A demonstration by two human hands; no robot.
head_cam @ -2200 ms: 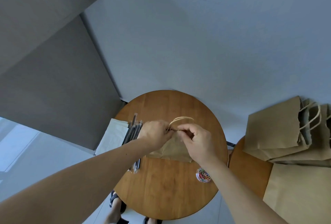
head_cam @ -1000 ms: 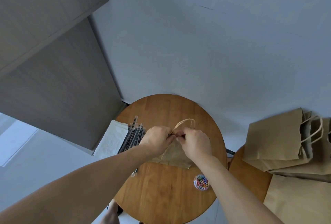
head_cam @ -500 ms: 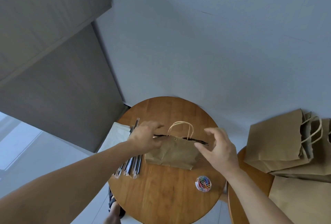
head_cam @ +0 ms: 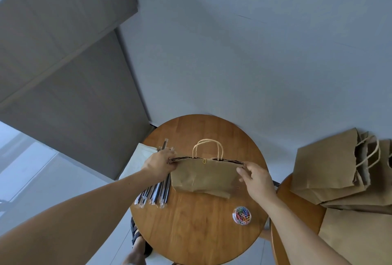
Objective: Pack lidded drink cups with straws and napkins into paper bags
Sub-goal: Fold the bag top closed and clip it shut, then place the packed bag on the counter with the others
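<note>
The bag [head_cam: 203, 177] is closed flat, insides hidden; spare bags [head_cam: 331, 171] run off the right edge, foot [head_cam: 135, 254] cut at bottom.

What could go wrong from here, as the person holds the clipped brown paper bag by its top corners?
Only one yellow paper clip closes the brown paper bag. The left hand and right hand pinch its top corners, so a pull may pop the clip off.
The left hand sits over the black wrapped straws, which lie near the edge of the round wooden table. A sweep could push them off.
</note>
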